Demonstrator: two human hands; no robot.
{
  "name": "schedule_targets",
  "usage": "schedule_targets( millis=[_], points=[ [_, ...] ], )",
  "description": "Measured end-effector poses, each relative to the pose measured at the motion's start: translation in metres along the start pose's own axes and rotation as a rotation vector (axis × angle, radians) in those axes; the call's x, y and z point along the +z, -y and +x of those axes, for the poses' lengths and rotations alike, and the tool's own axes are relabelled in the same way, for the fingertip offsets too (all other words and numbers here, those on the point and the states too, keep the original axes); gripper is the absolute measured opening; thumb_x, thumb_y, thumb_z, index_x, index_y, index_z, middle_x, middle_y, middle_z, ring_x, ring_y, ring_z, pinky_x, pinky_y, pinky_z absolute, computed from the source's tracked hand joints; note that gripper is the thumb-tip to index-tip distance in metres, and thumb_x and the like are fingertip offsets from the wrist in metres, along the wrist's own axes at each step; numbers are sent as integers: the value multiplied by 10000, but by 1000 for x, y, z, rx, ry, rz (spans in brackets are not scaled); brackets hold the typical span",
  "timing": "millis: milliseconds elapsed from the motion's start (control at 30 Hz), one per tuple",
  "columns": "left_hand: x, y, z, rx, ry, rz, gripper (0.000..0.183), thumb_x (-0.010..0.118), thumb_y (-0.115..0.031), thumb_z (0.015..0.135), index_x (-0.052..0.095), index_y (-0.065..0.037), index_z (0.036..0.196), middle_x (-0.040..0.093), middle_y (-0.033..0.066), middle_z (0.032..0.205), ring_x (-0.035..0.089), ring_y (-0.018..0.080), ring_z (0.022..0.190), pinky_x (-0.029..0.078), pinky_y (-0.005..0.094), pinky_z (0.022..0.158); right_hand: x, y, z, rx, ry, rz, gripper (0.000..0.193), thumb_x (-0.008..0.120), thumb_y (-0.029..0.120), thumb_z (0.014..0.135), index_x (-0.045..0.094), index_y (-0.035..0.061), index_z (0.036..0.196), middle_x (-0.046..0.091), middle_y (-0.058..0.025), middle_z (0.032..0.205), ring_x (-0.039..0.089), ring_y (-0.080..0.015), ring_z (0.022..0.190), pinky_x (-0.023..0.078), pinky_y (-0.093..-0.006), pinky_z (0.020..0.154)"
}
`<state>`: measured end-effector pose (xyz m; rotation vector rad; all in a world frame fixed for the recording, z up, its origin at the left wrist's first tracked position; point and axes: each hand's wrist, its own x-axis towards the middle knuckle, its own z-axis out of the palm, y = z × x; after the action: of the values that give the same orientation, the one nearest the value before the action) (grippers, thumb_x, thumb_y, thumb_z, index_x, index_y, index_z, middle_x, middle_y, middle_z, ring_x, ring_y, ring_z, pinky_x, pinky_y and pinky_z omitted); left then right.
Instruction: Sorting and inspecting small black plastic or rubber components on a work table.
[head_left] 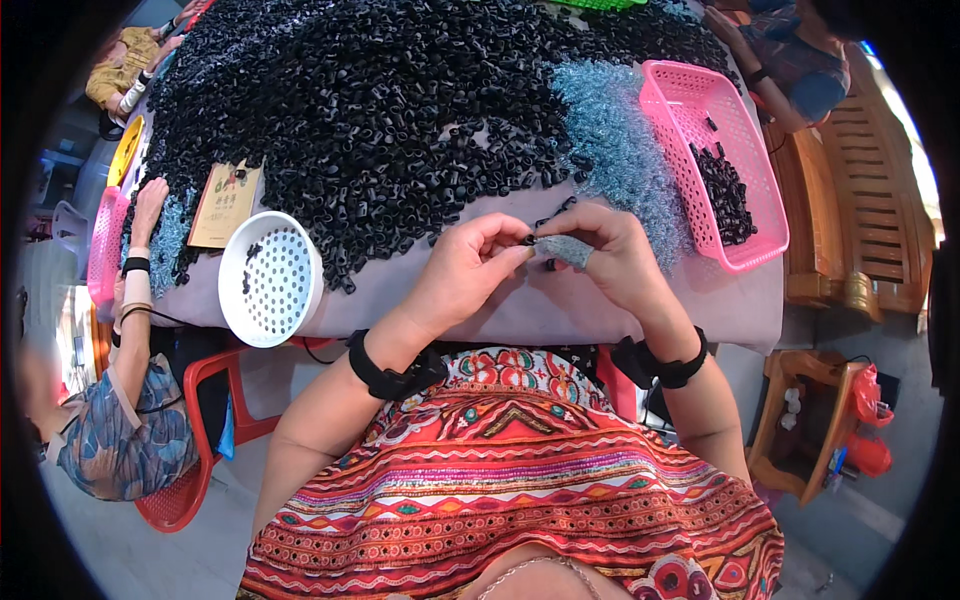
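Two bare hands meet above the near side of the table, a little right of its middle, and between their fingertips sits one small dark piece. From where I stand, the left hand has its thumb and forefinger pinched on that piece, while the right hand comes to it from the other side, fingers bent and tips drawn together; whether they grip anything of their own I cannot tell. A grey covering shows on one digit of the right hand. Beyond them spreads a great heap of black pieces, with a bank of clear bluish pieces along its right. Past that bank stands a pink basket, black pieces gathered in its nearer part. To the left of the hands a white perforated bowl carries just a few black pieces, with a yellowish booklet lying behind it. Farther left, a co-worker's hand reaches onto the table.
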<state>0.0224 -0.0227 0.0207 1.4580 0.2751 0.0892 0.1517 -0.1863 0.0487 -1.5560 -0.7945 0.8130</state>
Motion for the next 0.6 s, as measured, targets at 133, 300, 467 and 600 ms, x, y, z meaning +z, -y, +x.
schedule_targets(
  millis=[133, 300, 467, 600],
  points=[
    [-4, -1, -4, -26, -29, -37, 165, 635, -44, 924, 646, -9, 1085, 665, -7, 890, 580, 33, 744, 476, 184, 662, 11, 1, 0, -103, -36, -211, 155, 689, 5, 860, 698, -38, 1009, 635, -55, 916, 642, -127, 802, 528, -259, 707],
    [-7, 4, -11, -33, 2, 4, 168, 649, -47, 917, 662, -8, 1079, 677, 0, 896, 586, 32, 737, 475, 183, 651, 13, -4, 2, -148, -84, -312, 248, 694, -35, 753, 723, 22, 992, 637, -102, 851, 614, -200, 740, 489, -306, 666],
    [-7, 6, -11, -22, -42, 25, 170, 671, -48, 903, 674, -7, 1068, 675, -12, 883, 584, 29, 712, 472, 180, 636, 15, 8, 0, -163, -66, -414, 268, 678, -37, 730, 723, 31, 985, 633, -101, 836, 603, -220, 729, 474, -319, 648],
    [-5, 9, -10, 13, -66, 58, 167, 687, -65, 887, 672, 3, 1039, 647, -32, 801, 546, 19, 686, 449, 193, 616, 18, 12, -1, -213, -66, -467, 239, 673, -22, 734, 718, 36, 962, 630, -114, 832, 608, -253, 728, 474, -337, 641]
  ],
)
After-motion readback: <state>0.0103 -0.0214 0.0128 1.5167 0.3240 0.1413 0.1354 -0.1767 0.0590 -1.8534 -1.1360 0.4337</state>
